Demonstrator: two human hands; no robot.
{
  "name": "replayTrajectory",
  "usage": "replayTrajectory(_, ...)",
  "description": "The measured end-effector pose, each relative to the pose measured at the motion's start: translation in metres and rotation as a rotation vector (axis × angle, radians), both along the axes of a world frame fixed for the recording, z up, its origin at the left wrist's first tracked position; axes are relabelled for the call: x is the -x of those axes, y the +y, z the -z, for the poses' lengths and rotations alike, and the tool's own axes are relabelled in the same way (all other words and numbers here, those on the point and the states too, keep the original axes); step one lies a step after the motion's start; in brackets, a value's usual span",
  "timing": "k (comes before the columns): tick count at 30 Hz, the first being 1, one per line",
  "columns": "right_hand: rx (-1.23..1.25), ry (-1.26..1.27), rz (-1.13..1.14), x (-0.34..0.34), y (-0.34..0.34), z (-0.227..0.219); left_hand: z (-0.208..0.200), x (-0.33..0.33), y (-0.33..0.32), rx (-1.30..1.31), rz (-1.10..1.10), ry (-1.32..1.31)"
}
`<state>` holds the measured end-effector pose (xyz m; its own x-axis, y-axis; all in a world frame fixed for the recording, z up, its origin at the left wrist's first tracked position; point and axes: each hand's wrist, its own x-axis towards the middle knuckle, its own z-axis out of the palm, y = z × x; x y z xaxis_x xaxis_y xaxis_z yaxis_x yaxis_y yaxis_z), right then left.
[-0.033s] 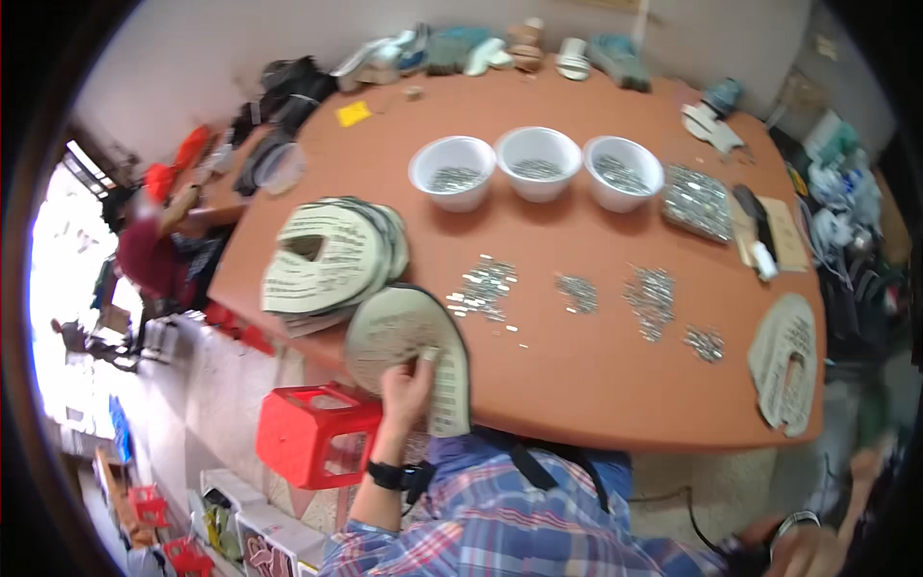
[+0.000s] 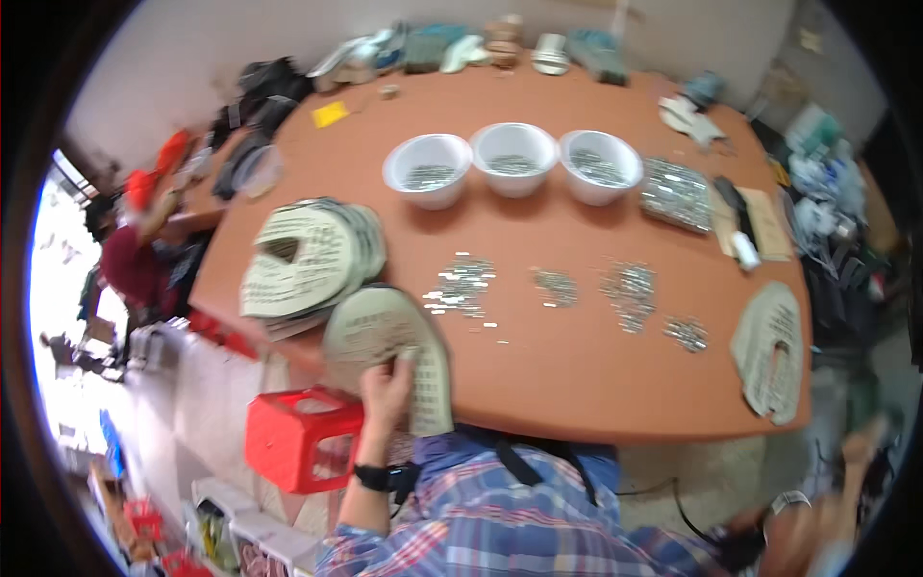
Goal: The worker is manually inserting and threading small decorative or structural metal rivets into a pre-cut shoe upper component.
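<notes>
My left hand (image 2: 386,389), with a dark watch on the wrist, is closed on a curved pale panel (image 2: 375,327) with a dark edge and rows of small marks. It holds the panel at the table's near left edge, thumb on top. Behind it lies a stack of similar pale U-shaped panels (image 2: 312,255). My right hand (image 2: 803,539), wearing a bracelet, is low at the right, off the table, and blurred. A long brownish shape (image 2: 854,471) rises beside it; whether the hand grips it is unclear. Another marked panel (image 2: 760,351) lies flat at the table's right end.
On the brown table (image 2: 577,394) stand three white bowls (image 2: 428,197) of small metal pieces. Loose piles of metal pieces (image 2: 461,287) lie nearer me, and a filled clear bag (image 2: 676,195) lies right of the bowls. A red stool (image 2: 279,447) stands below left. Another person (image 2: 135,264) is far left.
The table and everything on it appear slightly further left in the view. My left hand keeps its hold on the panel. The right hand is blurred and has shifted slightly.
</notes>
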<state>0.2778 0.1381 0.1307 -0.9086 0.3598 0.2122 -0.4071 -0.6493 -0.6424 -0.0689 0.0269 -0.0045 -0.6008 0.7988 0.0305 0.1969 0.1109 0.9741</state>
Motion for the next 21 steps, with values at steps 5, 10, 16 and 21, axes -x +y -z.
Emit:
replayTrajectory(5, 0.269, -0.183, 0.602, -0.070, 0.041, -0.032, 0.006, 0.015, -0.021, -0.195, -0.043, -0.053)
replayTrajectory(10, 0.281, -0.124, 0.769, -0.077, 0.061, -0.026, 0.018, 0.009, -0.006, -0.177, 0.019, -0.034)
replayTrajectory(16, -0.174, -0.646, 1.066, -0.088, 0.085, -0.016, 0.014, 0.007, -0.009, -0.118, 0.010, -0.033)
replayTrajectory(21, -1.454, -1.338, 1.747, -0.089, 0.134, -0.011, 0.006, 0.005, -0.016, -0.163, -0.026, -0.106)
